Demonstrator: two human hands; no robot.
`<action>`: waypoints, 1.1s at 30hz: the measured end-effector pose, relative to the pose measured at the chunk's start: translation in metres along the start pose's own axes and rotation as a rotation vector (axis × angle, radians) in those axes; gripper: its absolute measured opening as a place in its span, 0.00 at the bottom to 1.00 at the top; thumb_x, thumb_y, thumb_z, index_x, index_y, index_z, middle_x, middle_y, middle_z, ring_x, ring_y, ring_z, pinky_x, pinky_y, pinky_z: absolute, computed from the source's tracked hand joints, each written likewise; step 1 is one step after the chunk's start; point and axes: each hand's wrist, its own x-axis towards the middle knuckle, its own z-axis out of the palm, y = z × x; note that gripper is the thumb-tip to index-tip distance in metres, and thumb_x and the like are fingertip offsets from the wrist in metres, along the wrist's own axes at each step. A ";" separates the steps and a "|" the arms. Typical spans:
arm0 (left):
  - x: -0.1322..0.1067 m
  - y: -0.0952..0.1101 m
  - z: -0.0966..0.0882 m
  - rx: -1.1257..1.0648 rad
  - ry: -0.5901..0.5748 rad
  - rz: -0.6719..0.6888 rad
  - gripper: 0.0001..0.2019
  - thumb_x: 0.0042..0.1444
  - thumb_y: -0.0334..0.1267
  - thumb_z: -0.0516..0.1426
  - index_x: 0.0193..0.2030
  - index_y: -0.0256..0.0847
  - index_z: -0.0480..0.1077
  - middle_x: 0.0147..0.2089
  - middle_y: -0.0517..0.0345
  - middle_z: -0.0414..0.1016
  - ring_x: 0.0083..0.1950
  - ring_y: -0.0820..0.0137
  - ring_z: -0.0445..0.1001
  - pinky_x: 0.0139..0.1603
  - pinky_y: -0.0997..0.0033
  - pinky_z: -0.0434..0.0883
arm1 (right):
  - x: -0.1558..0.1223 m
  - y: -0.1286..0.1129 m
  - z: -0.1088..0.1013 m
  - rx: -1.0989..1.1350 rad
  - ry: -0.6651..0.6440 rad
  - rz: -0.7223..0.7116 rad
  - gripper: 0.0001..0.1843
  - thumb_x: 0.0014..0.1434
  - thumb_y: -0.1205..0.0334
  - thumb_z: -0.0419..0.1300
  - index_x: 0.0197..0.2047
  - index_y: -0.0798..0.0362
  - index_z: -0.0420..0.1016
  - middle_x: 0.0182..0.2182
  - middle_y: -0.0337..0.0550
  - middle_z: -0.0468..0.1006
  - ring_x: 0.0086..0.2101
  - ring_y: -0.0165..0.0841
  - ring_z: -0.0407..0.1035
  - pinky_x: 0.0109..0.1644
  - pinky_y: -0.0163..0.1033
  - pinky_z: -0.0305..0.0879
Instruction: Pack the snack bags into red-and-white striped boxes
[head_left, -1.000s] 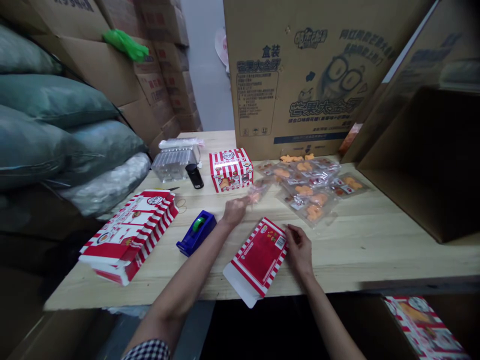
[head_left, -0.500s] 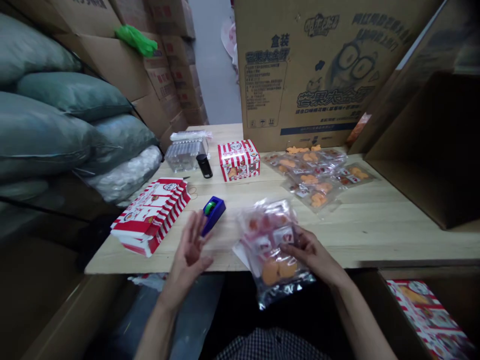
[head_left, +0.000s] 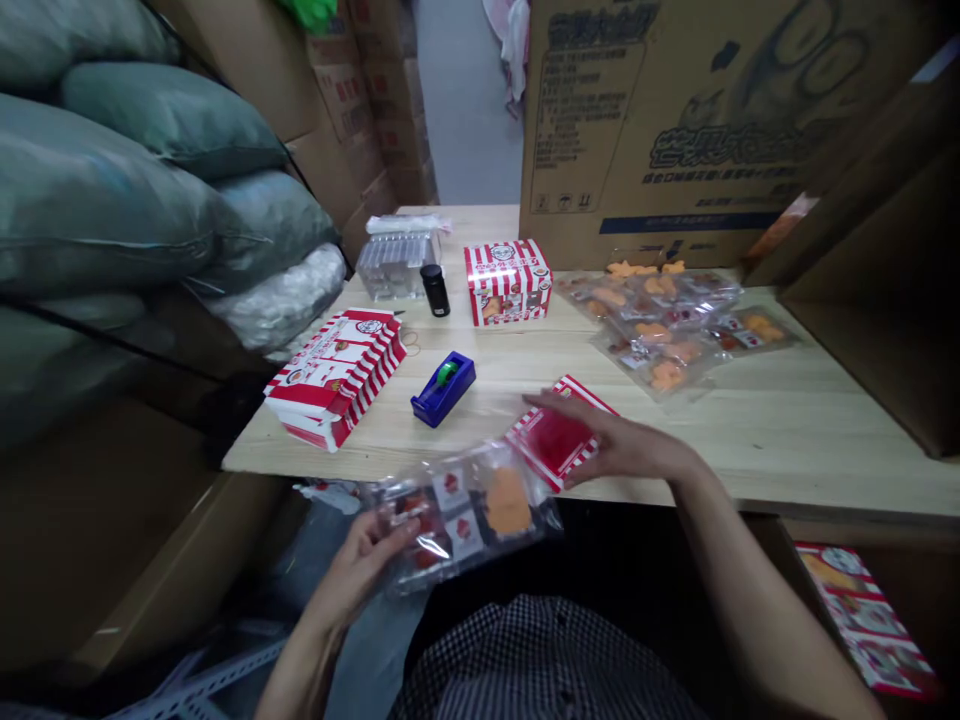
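Observation:
My left hand (head_left: 367, 560) pinches one end of a clear plastic packet (head_left: 472, 515) in front of the table edge. Inside the packet are orange pieces, small white sachets with red print and reddish-brown items. My right hand (head_left: 611, 440) reaches over a red card with striped borders (head_left: 555, 435), its fingers stretched apart across it. Whether the hand only touches the card or grips it is unclear. A blue tape dispenser (head_left: 444, 388) with green tape sits beyond the packet.
Left on the table lies a striped box (head_left: 334, 375); another striped box (head_left: 508, 283) stands farther back beside a black bottle (head_left: 435, 290) and clear plastic trays (head_left: 401, 262). Several packets (head_left: 660, 330) lie at right. Big cartons (head_left: 592, 150) border the back and right.
The packet has passed from my right hand to my left and turned sideways, moving left and nearer. My right hand is now over the red card. The view has tipped down.

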 end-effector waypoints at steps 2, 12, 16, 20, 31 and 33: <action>-0.001 -0.002 -0.007 -0.191 0.210 0.033 0.22 0.42 0.40 0.72 0.45 0.37 0.78 0.40 0.50 0.84 0.38 0.60 0.83 0.42 0.66 0.79 | 0.019 0.020 -0.010 -0.257 -0.103 0.074 0.58 0.43 0.57 0.75 0.73 0.39 0.50 0.72 0.44 0.53 0.71 0.54 0.38 0.70 0.66 0.37; 0.009 -0.042 0.009 -0.416 0.440 0.065 0.25 0.40 0.40 0.73 0.47 0.37 0.76 0.38 0.56 0.84 0.38 0.64 0.83 0.41 0.70 0.79 | 0.047 0.078 0.044 -0.569 -0.127 0.074 0.70 0.28 0.61 0.78 0.73 0.41 0.51 0.68 0.57 0.58 0.69 0.63 0.42 0.68 0.71 0.25; 0.010 -0.045 0.013 -0.406 0.344 0.043 0.27 0.43 0.41 0.72 0.52 0.38 0.75 0.43 0.53 0.84 0.40 0.64 0.83 0.45 0.68 0.79 | 0.031 0.074 0.056 -0.516 -0.028 0.071 0.66 0.37 0.54 0.75 0.74 0.43 0.44 0.66 0.58 0.58 0.67 0.59 0.47 0.70 0.66 0.28; 0.020 -0.045 0.004 -0.327 0.179 -0.045 0.24 0.46 0.40 0.71 0.50 0.34 0.76 0.43 0.47 0.84 0.38 0.62 0.83 0.44 0.66 0.79 | 0.023 0.074 0.075 -0.538 0.097 0.095 0.65 0.39 0.52 0.73 0.75 0.45 0.43 0.64 0.59 0.58 0.67 0.58 0.47 0.70 0.67 0.27; 0.070 0.000 -0.027 0.024 -0.194 -0.217 0.19 0.39 0.37 0.72 0.39 0.34 0.79 0.39 0.45 0.84 0.39 0.58 0.82 0.42 0.63 0.78 | 0.015 0.074 0.077 -0.526 0.067 0.042 0.68 0.37 0.52 0.74 0.75 0.44 0.41 0.64 0.58 0.56 0.67 0.57 0.48 0.69 0.67 0.28; 0.077 0.012 -0.024 0.075 -0.262 -0.234 0.17 0.39 0.37 0.72 0.37 0.35 0.79 0.38 0.46 0.83 0.38 0.58 0.82 0.42 0.63 0.77 | 0.014 0.072 0.078 -0.524 0.074 0.036 0.67 0.37 0.53 0.74 0.75 0.44 0.42 0.64 0.58 0.56 0.67 0.57 0.48 0.70 0.67 0.28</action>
